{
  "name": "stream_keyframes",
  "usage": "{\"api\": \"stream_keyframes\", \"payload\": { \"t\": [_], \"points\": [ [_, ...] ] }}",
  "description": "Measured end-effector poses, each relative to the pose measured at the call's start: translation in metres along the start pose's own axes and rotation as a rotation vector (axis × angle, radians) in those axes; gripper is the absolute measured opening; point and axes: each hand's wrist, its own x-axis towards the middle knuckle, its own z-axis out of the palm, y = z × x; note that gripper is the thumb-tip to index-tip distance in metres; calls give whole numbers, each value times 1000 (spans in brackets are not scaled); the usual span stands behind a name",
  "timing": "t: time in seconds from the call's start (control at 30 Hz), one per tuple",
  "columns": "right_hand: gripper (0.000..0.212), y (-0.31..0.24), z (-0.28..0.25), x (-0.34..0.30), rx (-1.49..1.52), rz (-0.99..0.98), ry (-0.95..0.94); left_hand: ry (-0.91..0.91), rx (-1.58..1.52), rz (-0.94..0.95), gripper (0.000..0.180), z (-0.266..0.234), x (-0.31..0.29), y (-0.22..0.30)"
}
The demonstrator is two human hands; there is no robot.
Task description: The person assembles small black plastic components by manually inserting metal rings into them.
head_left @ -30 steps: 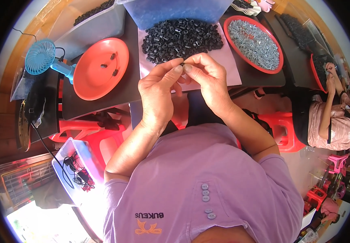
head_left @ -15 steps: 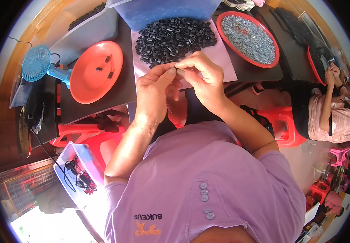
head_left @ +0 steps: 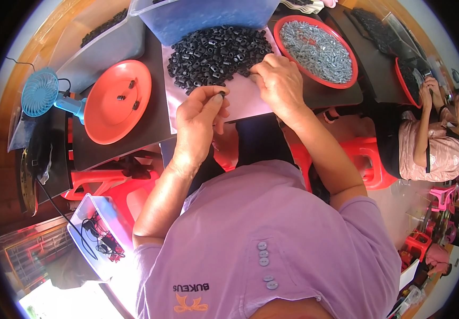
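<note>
Right hand (head_left: pixel 281 85) moved forward to black parts (head_left: pixel 216 53), grip unclear; left hand (head_left: pixel 196 114) pinching piece (head_left: pixel 222 93)

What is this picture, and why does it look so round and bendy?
There's no robot here, just the bare hands of a person in a purple shirt. The camera sits on that person's head, looking down through a wide lens that bends straight edges. On the dark table, a pink sheet bears a pile of black parts. Silvery pieces fill the red tray on the right. The left hand pinches a small dark piece. The right hand is at the pile's edge; I can't tell whether it holds anything.
</note>
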Motion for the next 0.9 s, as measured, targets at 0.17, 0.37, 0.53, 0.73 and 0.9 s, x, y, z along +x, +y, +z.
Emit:
{"api": "stream_keyframes", "payload": {
  "t": [0.17,0.37,0.53,0.73,0.9],
  "points": [
    [12,-1,-2,1,-76,3,-85,-5,24,4,18,-1,-2,1],
    [15,6,-4,1,18,-99,-44,-23,12,22,20,-2,-2,1],
    [12,18,-5,3,50,-303,-75,-1,33,44,20,0,-1,2],
    [13,20,-5,7,202,-368,-68,7,13,57,20,0,-2,-5],
    [5,13,1,5,171,-291,-82,13,16,65,20,1,-2,-5]
  ]
}}
